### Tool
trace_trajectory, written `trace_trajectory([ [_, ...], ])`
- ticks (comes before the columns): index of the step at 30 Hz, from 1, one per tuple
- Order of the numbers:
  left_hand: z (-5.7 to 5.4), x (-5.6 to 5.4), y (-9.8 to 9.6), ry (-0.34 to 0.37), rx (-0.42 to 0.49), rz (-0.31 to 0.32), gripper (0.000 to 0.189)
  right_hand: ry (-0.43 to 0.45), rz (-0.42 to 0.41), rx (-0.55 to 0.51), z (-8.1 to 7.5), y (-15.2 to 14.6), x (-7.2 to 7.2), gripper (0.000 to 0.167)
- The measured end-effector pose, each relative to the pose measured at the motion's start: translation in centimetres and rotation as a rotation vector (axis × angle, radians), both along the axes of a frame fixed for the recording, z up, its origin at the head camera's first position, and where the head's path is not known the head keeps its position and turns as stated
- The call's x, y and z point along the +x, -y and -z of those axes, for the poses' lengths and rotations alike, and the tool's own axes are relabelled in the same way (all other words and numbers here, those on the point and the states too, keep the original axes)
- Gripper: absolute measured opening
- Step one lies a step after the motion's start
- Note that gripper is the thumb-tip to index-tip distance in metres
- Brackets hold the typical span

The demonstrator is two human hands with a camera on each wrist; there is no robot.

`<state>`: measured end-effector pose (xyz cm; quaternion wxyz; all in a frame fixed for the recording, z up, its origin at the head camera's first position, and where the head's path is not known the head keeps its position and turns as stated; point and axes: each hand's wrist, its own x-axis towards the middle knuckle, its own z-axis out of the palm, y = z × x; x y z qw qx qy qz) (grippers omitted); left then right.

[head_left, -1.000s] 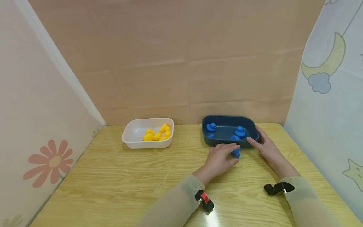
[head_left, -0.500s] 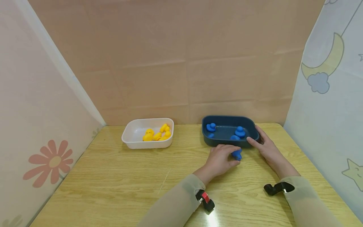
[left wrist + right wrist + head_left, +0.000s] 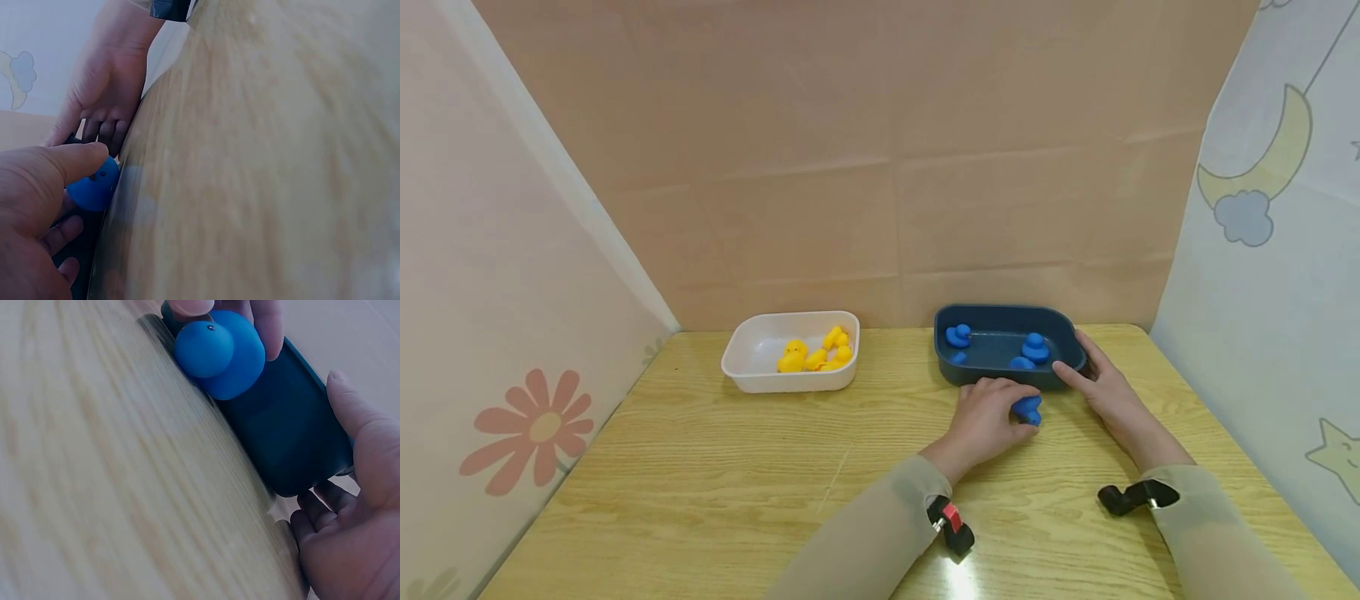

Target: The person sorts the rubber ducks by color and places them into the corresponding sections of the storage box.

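Note:
A blue rubber duck (image 3: pixel 1028 409) is pinched between the thumb and fingers of my left hand (image 3: pixel 983 423), low over the table just in front of the dark blue tray (image 3: pixel 992 377). In the right wrist view the duck (image 3: pixel 240 362) lies on its side, its head toward the camera. My right hand (image 3: pixel 1108 400) holds the tray's right end, thumb on the near rim and fingers round the far side. Several blue ducks (image 3: pixel 1035 348) lie inside the tray, some partly hidden by its front wall.
To the left stands a white tray (image 3: pixel 752 382) with several yellow rubber ducks (image 3: pixel 793 361) in it. Both trays sit near the far edge of the wooden table (image 3: pixel 737 483), before a brown backdrop (image 3: pixel 790 208). Printed cloth walls flank the table.
The left hand has shifted slightly right with the blue duck, which has turned a little and come slightly nearer. The right hand and both trays have stayed put.

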<state>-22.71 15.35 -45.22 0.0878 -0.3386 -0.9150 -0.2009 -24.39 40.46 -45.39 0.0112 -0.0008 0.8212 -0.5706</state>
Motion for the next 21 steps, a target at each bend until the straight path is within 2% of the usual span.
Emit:
trace_trajectory([
  [4, -0.09, -0.06, -0.22, -0.008, -0.018, -0.018, 0.049, 0.006, -0.002, -0.004, -0.08, 0.08, 0.05, 0.1],
  [14, 0.09, -0.16, -0.49, -0.002, -0.027, -0.023, 0.043, 0.008, 0.002, -0.004, -0.23, 0.18, 0.08, 0.1],
  [21, -0.19, -0.01, -0.41, 0.011, -0.022, -0.018, 0.039, 0.006, 0.006, 0.0, -0.05, 0.08, -0.17, 0.098],
])
